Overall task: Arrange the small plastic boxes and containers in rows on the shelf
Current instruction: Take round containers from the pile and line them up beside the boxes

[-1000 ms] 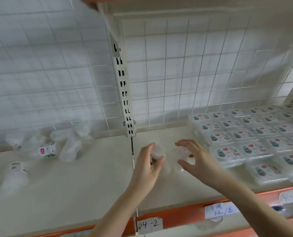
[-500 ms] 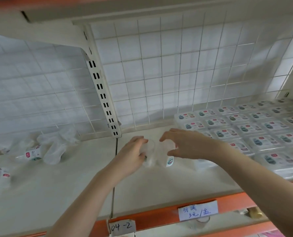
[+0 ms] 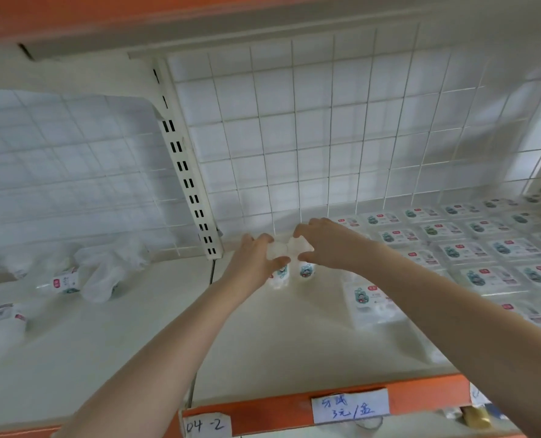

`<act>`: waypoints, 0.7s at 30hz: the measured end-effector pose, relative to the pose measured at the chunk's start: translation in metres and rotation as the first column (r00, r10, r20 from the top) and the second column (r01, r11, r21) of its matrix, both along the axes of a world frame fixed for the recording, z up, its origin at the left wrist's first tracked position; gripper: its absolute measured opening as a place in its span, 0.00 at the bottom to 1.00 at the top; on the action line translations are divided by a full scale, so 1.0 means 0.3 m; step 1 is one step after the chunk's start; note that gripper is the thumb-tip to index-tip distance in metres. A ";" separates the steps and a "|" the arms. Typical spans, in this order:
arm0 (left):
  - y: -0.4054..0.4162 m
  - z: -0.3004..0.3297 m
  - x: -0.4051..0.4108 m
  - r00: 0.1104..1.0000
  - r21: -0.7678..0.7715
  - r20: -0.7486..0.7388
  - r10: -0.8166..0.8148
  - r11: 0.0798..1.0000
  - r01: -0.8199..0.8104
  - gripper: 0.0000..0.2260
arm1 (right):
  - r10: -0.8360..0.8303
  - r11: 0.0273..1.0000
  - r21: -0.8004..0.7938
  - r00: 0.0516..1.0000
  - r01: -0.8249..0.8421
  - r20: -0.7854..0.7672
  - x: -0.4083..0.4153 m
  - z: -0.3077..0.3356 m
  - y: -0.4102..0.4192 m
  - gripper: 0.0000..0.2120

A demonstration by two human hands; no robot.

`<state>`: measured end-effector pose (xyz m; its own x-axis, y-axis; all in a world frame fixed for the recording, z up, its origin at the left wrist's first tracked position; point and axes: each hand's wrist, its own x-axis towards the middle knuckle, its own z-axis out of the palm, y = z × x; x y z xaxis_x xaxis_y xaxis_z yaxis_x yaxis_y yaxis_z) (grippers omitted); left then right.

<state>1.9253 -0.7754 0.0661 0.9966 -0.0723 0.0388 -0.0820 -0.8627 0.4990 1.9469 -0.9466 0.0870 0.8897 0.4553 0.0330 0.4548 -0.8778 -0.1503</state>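
Two small clear containers stand upright side by side at the centre of the frame, deep on the shelf (image 3: 294, 352) and close to the wire grid back (image 3: 310, 137). The left hand (image 3: 252, 263) curls its fingers and thumb around the left container (image 3: 278, 263), and the right hand (image 3: 323, 245) grips the right container (image 3: 304, 259) from above with thumb and fingers. The two containers look to be touching or nearly so; blur keeps the gap from being told. Each shows a small printed label low on its front.

Just right of the hands, one flat clear box (image 3: 370, 303) lies alone on the shelf, tilted off the line of the others. Beyond it, rows of flat boxes (image 3: 484, 248) fill the right side of the frame from the grid back toward the front edge, packed closely.

Below the hands a broad bare stretch of shelf runs to the orange front edge (image 3: 263, 409), which carries a handwritten price tag (image 3: 349, 406) and a tag reading 04-2 (image 3: 206, 425). A slotted white upright (image 3: 187, 172) stands just left of the hands, with a seam in the shelf below it. Left of that, loose bottles and crumpled clear bags (image 3: 89, 273) lie scattered near the back, with open shelf in front of them. Another shelf's underside spans the top of the frame.
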 end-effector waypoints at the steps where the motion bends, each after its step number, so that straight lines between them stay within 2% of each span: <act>1: -0.010 0.002 0.023 1.000 -0.020 -0.002 0.014 1.000 -0.014 0.25 | -0.010 1.000 -0.007 1.000 0.010 0.009 0.015 0.001 -0.003 0.22; 5: -0.033 0.013 0.106 0.998 -0.019 -0.010 0.055 0.998 -0.055 0.28 | -0.033 0.994 -0.101 0.995 0.042 0.091 0.069 0.009 -0.016 0.22; 8: -0.036 0.020 0.156 0.996 -0.053 -0.060 0.065 0.996 -0.068 0.28 | -0.045 0.994 -0.094 0.996 0.052 0.078 0.102 0.016 -0.031 0.22; 10: -0.028 0.030 0.170 0.991 -0.128 -0.106 0.086 0.987 -0.099 0.23 | -0.042 0.996 -0.070 0.997 0.047 0.068 0.115 0.017 -0.041 0.22; 12: -0.007 0.043 0.169 0.983 -0.291 -0.130 0.128 0.943 -0.161 0.15 | -0.029 0.998 -0.058 0.998 0.033 0.063 0.116 0.012 -0.049 0.22; 14: 0.025 0.052 0.164 0.961 -0.532 -0.190 0.198 0.802 -0.271 0.11 | -0.015 0.998 -0.061 0.998 0.019 0.063 0.117 0.005 -0.056 0.23; 17: 0.058 0.055 0.135 0.911 -0.824 -0.367 0.188 0.390 -0.412 0.10 | -0.017 1.000 0.013 0.998 0.016 0.068 0.115 0.012 -0.063 0.25; 19: 0.061 0.049 0.111 0.903 -0.888 -0.415 0.112 0.165 -0.429 0.08 | 0.010 0.987 0.157 0.998 -0.021 0.067 0.109 0.031 -0.054 0.26; 21: 0.051 0.040 0.094 0.909 -0.904 -0.415 0.040 0.089 -0.417 0.10 | 0.048 0.928 0.371 0.998 -0.035 -0.027 0.096 0.062 -0.028 0.25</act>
<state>1.9535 -0.7600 0.0782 0.9360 0.0723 -0.3446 0.2856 0.4165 0.8631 1.9758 -0.9550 0.1056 0.8739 0.4535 0.1753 0.4783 -0.7371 -0.4774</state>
